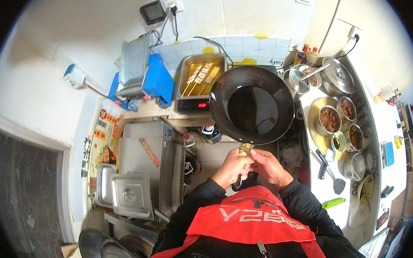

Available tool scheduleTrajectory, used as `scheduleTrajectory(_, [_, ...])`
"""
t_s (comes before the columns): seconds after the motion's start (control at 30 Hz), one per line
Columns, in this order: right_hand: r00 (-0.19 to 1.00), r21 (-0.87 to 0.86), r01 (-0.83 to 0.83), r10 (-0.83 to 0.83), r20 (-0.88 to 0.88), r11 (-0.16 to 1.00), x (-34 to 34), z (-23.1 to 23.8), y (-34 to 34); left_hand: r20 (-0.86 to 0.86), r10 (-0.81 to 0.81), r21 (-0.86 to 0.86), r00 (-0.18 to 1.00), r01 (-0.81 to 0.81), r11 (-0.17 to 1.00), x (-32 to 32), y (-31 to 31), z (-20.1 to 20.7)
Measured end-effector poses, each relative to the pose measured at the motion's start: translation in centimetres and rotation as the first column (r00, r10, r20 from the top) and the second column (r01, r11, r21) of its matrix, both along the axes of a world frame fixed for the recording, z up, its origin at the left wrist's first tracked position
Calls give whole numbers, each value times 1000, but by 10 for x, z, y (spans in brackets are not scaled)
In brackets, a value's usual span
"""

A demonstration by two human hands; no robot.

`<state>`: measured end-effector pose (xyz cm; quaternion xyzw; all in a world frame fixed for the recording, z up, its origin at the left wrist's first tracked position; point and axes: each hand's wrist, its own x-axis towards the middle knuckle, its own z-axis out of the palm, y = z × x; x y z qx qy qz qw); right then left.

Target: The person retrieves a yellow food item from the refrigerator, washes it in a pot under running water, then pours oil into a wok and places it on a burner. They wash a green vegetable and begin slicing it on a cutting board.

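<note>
In front of my red apron, my left hand (232, 169) and my right hand (270, 166) meet, both with bent fingers. A small crumpled yellow-brown piece (245, 149) pokes out from between them; its kind is unclear. A dark rounded end (237, 183), perhaps a pan handle, shows just below my left hand. Right beyond my hands sits a large black frying pan (252, 105) with dark, shiny liquid, apparently oil, in its bottom. Behind it on the left, a rectangular steel tray (182, 88) holds several skewers (203, 76) in yellowish liquid.
On the right counter stand bowls of dark food (330, 119), a lidded steel pot (338, 76), a black spatula (337, 183) and a green pepper (334, 203). Left are a blue-sided machine (159, 78), lidded steel containers (131, 195) and stacked woks (97, 251). Bottles (211, 134) stand below the counter.
</note>
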<state>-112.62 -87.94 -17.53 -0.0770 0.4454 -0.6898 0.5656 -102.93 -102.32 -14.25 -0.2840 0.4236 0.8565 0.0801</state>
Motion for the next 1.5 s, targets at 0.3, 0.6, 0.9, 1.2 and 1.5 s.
scheduleTrajectory(0.3, [960, 41, 108, -115, 257, 993, -141, -23, -65, -31, 16, 49, 999, -14, 999, -140, -21, -30])
scheduleTrajectory(0.6, [977, 35, 152, -155, 150, 988, -220, -29, -83, -96, 126, 98, 987, -116, 988, -216, -25, -35])
scheduleTrajectory(0.9, [973, 55, 205, -209, 95, 977, -234, 17, -112, -429, 59, 100, 901, -18, 995, -232, -55, -25])
scheduleTrajectory(1.2, [940, 15, 249, -245, 239, 968, -213, 14, -146, -195, -283, -658, 939, 89, 748, -170, -87, -11])
scheduleTrajectory(1.5, [943, 50, 223, -228, 241, 974, -197, 15, -164, -108, -310, -802, 945, 101, 589, -92, -169, -46])
